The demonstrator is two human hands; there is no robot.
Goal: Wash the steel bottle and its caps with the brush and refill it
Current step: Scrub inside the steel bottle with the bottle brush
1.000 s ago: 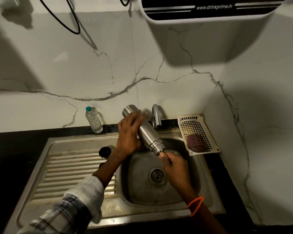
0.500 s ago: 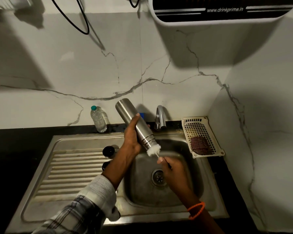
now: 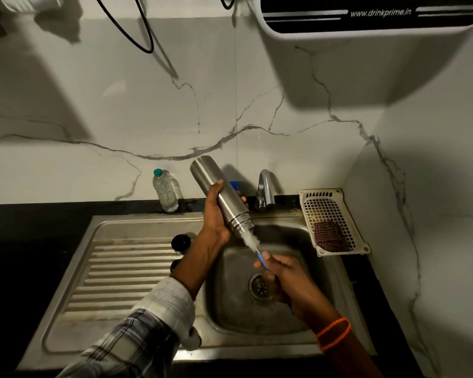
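**Bottle scrub over the sink**

Mid-frame, the left hand (image 3: 216,216) has its fingers wrapped round the steel bottle (image 3: 221,196), tilted mouth-down over the sink (image 3: 230,309). The right hand (image 3: 287,282), lower right of center, grips the brush (image 3: 253,244), white bristles at the bottle's mouth.

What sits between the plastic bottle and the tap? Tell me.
Head view: the steel bottle, tilted mouth-down and gripped by the left hand, sits between the plastic bottle and the tap.
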